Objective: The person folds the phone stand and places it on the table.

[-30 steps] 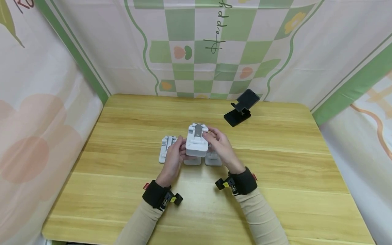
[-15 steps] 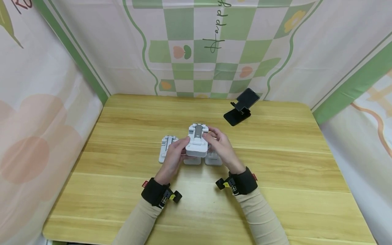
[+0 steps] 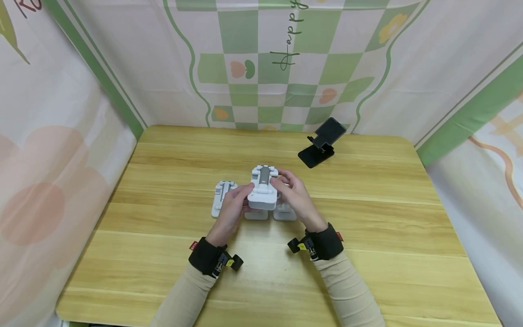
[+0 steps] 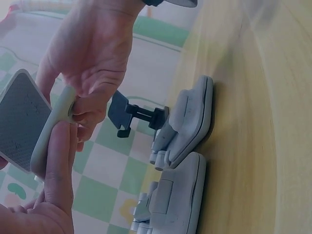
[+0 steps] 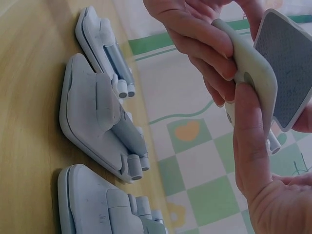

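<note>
A white folding phone stand [image 3: 262,187] is held up over the table in both hands. The left hand [image 3: 231,206] grips its left side, thumb on the near left edge and fingers underneath. On the other side the right hand [image 3: 295,195] pinches it, thumb on top beside the grey hinge strip. From the left wrist view, a plate with a dark textured pad [image 4: 23,122] stands apart at an angle from the pale plate [image 4: 52,130] between the fingers. Both hands' fingers press along that pale plate's underside in the right wrist view.
Three similar white stands lie folded in a row: a left one [image 3: 221,198], a middle one [image 3: 256,215] partly hidden under the held stand, and a right one [image 3: 284,212]. A black phone stand [image 3: 322,144] stands unfolded at the table's [image 3: 392,218] back right, before a patterned curtain.
The left thumb has come down onto the near left edge of the held phone stand, between the first and second frames. Since then both hands and the stand have stayed nearly still.
</note>
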A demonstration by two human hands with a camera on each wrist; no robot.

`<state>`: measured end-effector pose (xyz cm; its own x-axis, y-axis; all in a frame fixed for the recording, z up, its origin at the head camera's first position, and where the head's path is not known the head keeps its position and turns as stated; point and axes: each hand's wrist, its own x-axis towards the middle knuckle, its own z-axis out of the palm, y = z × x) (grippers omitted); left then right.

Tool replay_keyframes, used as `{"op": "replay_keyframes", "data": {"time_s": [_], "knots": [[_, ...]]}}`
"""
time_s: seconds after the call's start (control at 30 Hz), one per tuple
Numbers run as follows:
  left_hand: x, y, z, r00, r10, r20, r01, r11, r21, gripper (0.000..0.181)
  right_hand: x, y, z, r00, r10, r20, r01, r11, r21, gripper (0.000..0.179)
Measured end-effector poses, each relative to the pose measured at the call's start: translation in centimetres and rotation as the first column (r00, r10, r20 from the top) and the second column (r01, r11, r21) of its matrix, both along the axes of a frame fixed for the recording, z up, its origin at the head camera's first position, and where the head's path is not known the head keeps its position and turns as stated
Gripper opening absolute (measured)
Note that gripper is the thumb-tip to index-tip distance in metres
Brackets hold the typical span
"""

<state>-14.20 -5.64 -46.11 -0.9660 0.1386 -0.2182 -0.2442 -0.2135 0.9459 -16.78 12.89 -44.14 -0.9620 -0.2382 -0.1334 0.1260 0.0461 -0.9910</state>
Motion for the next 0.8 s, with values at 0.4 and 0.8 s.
{"op": "replay_keyframes", "data": {"time_s": [0.4, 0.8], "knots": [[0.15, -0.13, -0.08, 1.0, 0.009, -0.001, -0.009, 0.996, -0.09, 0.044, 0.1, 0.12, -0.27, 1.0, 0.023, -0.011, -0.022, 0.999, 0.034, 0.062], [0.14, -0.23, -0.64, 1.0, 0.018, 0.025, -0.015, 0.99, -0.139, 0.04, 0.2, -0.07, -0.3, 0.999, 0.024, -0.029, -0.023, 0.998, 0.056, 0.061]]}}
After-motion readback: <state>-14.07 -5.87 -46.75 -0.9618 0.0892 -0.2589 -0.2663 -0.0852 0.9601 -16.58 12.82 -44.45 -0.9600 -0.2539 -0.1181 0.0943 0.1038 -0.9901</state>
